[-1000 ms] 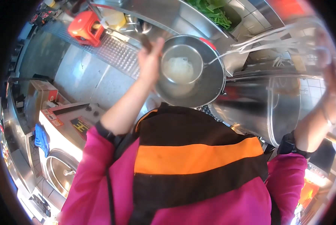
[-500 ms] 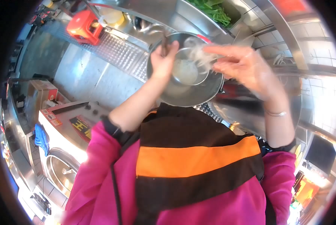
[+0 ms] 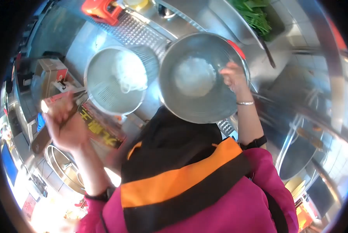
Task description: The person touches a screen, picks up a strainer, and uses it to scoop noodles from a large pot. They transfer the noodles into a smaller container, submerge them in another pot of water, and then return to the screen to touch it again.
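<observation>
My left hand (image 3: 67, 130), blurred, is closed round a brown handle (image 3: 43, 140) at the left. Close to it, a deep perforated metal strainer (image 3: 111, 97) is tilted with its mouth towards me, and white strands (image 3: 131, 72) lie inside. To its right is a large metal pot (image 3: 181, 105) with cloudy liquid and a pale round patch. My right hand (image 3: 234, 76) is over the pot's right side by the red-marked rim, fingers curled and smeared; what they hold, if anything, is too unclear to tell.
A red plastic stool (image 3: 101, 11) is at the top left. Leafy greens (image 3: 255, 17) fill a container at the top right. Below the strainer lies a box with yellow lettering (image 3: 100, 126); a cardboard box (image 3: 51, 73) is further left. A round metal basin (image 3: 63, 169) stands lower left.
My left hand has swung down and left out of the pot area with the handle. The strainer now shows left of the pot. My right hand has dropped lower, with its fingers curled in.
</observation>
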### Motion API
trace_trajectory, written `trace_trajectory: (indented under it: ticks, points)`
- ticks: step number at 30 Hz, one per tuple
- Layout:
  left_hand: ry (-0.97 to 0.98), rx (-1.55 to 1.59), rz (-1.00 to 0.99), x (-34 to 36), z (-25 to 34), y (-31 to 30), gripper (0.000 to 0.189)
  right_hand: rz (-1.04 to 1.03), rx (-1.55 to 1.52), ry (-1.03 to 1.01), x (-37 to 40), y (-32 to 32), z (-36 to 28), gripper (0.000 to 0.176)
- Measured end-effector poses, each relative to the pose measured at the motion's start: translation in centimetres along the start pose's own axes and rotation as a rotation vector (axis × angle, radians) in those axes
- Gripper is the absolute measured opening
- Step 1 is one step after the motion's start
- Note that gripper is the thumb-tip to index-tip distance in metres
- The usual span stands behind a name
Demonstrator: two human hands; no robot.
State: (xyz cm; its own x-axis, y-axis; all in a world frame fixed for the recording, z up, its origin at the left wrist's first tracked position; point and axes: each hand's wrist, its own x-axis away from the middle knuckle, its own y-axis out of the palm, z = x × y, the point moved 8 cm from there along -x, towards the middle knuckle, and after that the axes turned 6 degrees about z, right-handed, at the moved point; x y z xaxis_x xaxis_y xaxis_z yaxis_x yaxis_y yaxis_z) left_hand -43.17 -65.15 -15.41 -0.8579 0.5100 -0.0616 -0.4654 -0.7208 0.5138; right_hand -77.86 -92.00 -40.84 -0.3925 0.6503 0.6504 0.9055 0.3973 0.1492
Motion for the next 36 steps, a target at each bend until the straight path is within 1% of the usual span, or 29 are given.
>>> trace_trajectory:
  ticks: [1, 2, 3, 4, 5, 6, 7, 8, 9, 10, 12, 13, 15, 16, 18, 19, 20, 21, 22, 24, 25, 27, 28, 30, 31, 33, 34, 35, 36]
  points:
    - [0.044, -0.022, 0.051, 0.3, 0.9, -1.0, 0.033, -0.021, 0.001, 0.019, -1.7, 1.0, 1.5, 0.014]
    - [0.072, -0.053, 0.105, 0.8, 1.8, -2.1, 0.032, -0.006, 0.965, -0.05, -3.0, 1.5, 3.5, 0.022]
    - [0.054, -0.078, 0.127, 1.3, 2.2, -3.4, 0.032, -0.012, 1.928, -0.146, -4.0, 2.0, 5.3, 0.033]
    - [0.082, -0.141, 0.204, 1.5, 2.5, -5.2, 0.032, -0.037, 1.935, -0.149, -5.8, 2.5, 7.0, 0.033]
    - [0.12, -0.196, 0.281, 1.8, 2.9, -7.1, 0.032, -0.019, 1.614, -0.173, -7.9, 3.3, 7.9, 0.045]
    - [0.124, -0.212, 0.281, 2.2, 3.0, -9.0, 0.031, -0.004, 1.293, -0.178, -10.0, 3.6, 8.8, 0.056]
    - [0.134, -0.244, 0.311, 3.0, 2.8, -9.9, 0.03, -0.014, 1.304, -0.159, -11.9, 3.3, 9.9, 0.056]
    - [0.134, -0.274, 0.337, 3.5, 2.8, -11.0, 0.029, -0.047, 1.374, -0.042, -14.0, 3.3, 11.7, 0.055]
    - [0.122, -0.298, 0.422, 4.1, 2.7, -12.8, 0.029, -0.078, 1.44, 0.061, -15.5, 3.5, 13.0, 0.055]
    - [0.12, -0.322, 0.504, 4.8, 2.8, -14.4, 0.028, -0.079, 1.448, 0.061, -16.4, 4.4, 13.3, 0.055]
    - [0.105, -0.336, 0.521, 5.8, 2.4, -16.1, 0.029, -0.411, 1.559, 0.013, -16.8, 7.8, 16.3, 0.048]
    - [0.078, -0.36, 0.571, 6.5, 2.2, -16.9, 0.029, -0.437, 1.559, 0.031, -18.0, 8.1, 18.4, 0.048]
    - [0.014, -0.367, 0.65, 7.5, 1.5, -17.7, 0.03, -0.599, 1.846, 0.094, -20.6, 8.2, 23.1, 0.045]
    - [0.008, -0.377, 0.662, 7.8, 1.3, -18.2, 0.03, -0.615, 1.847, 0.102, -20.3, 8.7, 23.9, 0.045]
    - [-0.06, -0.385, 0.631, 8.2, 0.5, -18.7, 0.03, -0.44, 1.932, -0.084, -20.3, 9.9, 23.9, 0.043]
    - [-0.062, -0.409, 0.635, 8.1, 0.0, -18.1, 0.03, -0.448, 1.933, -0.074, -21.4, 8.6, 27.2, 0.043]
    - [-0.072, -0.413, 0.641, 8.1, -0.2, -18.3, 0.03, -0.534, 1.987, -0.091, -22.3, 7.4, 31.7, 0.042]
    - [-0.089, -0.391, 0.602, 8.0, -0.4, -18.2, 0.03, -0.621, 2.041, -0.11, -22.6, 6.5, 34.5, 0.042]
    - [-0.101, -0.366, 0.561, 8.0, -0.8, -17.9, 0.03, -0.626, 2.045, -0.105, -20.7, 7.5, 33.4, 0.042]
    - [-0.105, -0.358, 0.562, 7.9, -1.2, -17.4, 0.03, -0.305, 1.633, -0.095, -16.4, 10.3, 28.3, 0.042]
    - [-0.106, -0.353, 0.559, 7.8, -1.3, -17.2, 0.03, -0.304, 1.634, -0.099, -14.7, 11.6, 26.0, 0.042]
    - [-0.103, -0.319, 0.549, 7.5, -1.3, -17.3, 0.03, -0.845, 1.961, -0.013, -10.7, 13.6, 25.9, 0.04]
    - [-0.105, -0.29, 0.54, 7.4, -1.2, -17.2, 0.03, -0.845, 1.957, -0.016, -10.8, 13.1, 27.2, 0.04]
    - [-0.095, -0.287, 0.536, 7.1, -1.0, -16.8, 0.03, -1.366, 2.029, -0.279, -8.8, 12.2, 31.7, 0.028]
    - [-0.082, -0.277, 0.533, 6.8, -1.0, -16.7, 0.029, -1.358, 2.028, -0.286, -8.6, 11.7, 31.3, 0.028]
    - [-0.072, -0.295, 0.538, 6.3, -0.9, -16.2, 0.029, -1.21, 1.646, 0.007, -7.0, 10.3, 29.6, 0.023]
    - [-0.064, -0.311, 0.544, 6.2, -0.8, -15.9, 0.029, -1.202, 1.655, 0.01, -5.7, 9.7, 27.5, 0.023]
    - [-0.069, -0.293, 0.537, 6.1, -0.9, -15.7, 0.029, -0.974, 1.303, 0.291, -4.6, 9.4, 24.1, 0.02]
    - [-0.067, -0.285, 0.534, 5.9, -0.9, -15.7, 0.029, -0.734, 0.933, 0.526, -3.5, 8.9, 21.0, 0.018]
